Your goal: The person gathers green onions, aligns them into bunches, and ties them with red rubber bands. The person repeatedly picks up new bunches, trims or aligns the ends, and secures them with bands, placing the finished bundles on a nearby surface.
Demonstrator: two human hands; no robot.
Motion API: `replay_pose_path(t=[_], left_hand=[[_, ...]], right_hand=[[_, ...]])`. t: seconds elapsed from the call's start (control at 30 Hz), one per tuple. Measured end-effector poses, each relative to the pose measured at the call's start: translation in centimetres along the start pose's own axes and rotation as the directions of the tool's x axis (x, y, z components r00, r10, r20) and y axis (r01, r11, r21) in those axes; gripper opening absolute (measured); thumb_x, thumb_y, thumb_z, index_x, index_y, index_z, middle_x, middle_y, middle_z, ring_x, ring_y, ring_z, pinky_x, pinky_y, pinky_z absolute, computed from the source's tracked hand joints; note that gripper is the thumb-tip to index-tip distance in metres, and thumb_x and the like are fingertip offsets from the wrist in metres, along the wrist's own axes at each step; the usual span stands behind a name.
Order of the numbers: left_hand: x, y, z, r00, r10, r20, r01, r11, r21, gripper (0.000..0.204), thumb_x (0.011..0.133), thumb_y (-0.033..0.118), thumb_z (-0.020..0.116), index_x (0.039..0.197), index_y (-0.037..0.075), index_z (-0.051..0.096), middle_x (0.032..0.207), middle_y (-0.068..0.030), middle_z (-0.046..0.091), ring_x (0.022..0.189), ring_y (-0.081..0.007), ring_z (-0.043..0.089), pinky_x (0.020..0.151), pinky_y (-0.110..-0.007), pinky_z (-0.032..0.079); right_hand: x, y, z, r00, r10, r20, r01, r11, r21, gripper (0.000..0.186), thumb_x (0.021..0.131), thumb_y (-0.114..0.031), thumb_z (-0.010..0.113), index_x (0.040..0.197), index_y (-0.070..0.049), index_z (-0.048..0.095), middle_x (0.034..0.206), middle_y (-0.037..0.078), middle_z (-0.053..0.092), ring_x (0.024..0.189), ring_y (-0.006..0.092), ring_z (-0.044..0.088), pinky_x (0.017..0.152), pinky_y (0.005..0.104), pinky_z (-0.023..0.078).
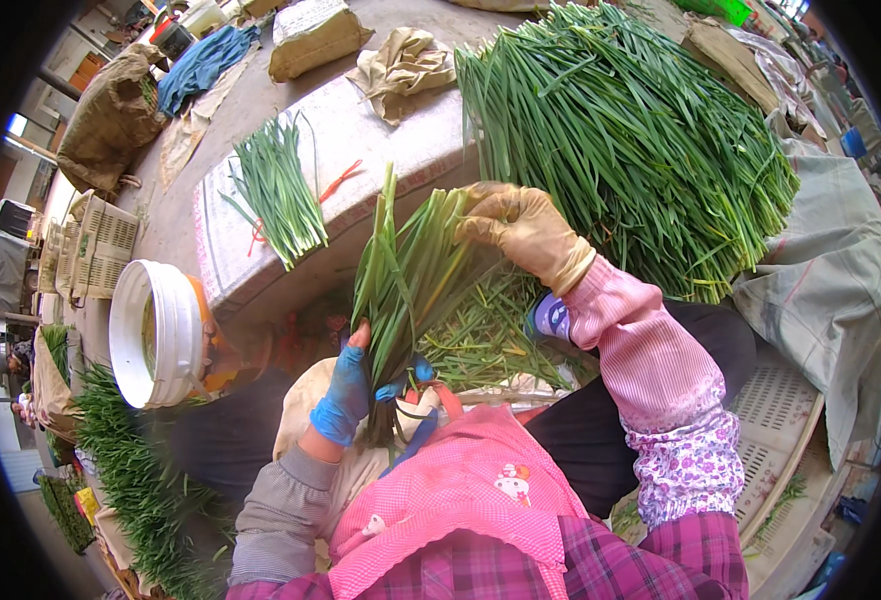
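Note:
My left hand [346, 392], in a blue glove with the thumb bare, is wrapped round the lower part of a bunch of green chives [393, 275] held upright over my lap. At the bunch's upper right, my right hand [531, 236] in a stained tan glove pinches the pale ends of some stalks. Beyond the bunch, a smaller bundle of chives [279, 190] lies on a white cloth-covered block [231, 265], with a red tie [341, 180] beside it. A large heap of chives [621, 150] is piled to the right.
Loose chive trimmings [501, 335] lie below my right hand. At left stands a white bucket [156, 335], with more chives [141, 470] nearer me. A crumpled tan cloth [406, 72] and a wrapped block [318, 40] are farther off. Grey sheeting [821, 280] covers the right side.

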State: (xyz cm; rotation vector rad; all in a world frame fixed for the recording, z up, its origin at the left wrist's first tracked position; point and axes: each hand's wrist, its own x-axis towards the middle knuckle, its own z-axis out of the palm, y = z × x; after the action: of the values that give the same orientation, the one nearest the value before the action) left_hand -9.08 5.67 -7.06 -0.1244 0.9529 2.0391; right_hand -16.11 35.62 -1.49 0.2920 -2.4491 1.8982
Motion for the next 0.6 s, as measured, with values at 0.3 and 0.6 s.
replay_pose_path(t=[0.3,0.6], left_hand=[[-1.3,2.0,-0.5,0.992,0.084,-0.093,-0.078,0.995,0.061,0.062,0.094,0.063,0.035,0.105,0.006,0.059,0.076,-0.0219,0.066,0.038,-0.0139,0.045,0.037,-0.023,0.033],[-1.5,1.1,-0.8,0.997,0.071,-0.018,-0.069,0.991,0.111,0.064,0.093,0.063,0.039,0.113,0.005,0.058,0.082,-0.0182,0.068,0.055,-0.0175,0.059,0.044,-0.026,0.041]], right_hand=[[0.3,0.1,-5.1,0.897,0.403,0.181,-0.334,0.887,-0.32,0.047,0.08,0.008,0.065,0.124,-0.011,0.063,0.119,0.009,0.066,0.109,0.0205,0.064,0.097,0.0303,0.048],[0.0,-0.3,-1.7,0.974,0.152,0.166,-0.221,0.784,0.58,0.017,0.091,-0.018,0.067,0.096,-0.003,0.072,0.076,0.004,0.068,0.059,0.0069,0.057,0.051,0.0201,0.046]])
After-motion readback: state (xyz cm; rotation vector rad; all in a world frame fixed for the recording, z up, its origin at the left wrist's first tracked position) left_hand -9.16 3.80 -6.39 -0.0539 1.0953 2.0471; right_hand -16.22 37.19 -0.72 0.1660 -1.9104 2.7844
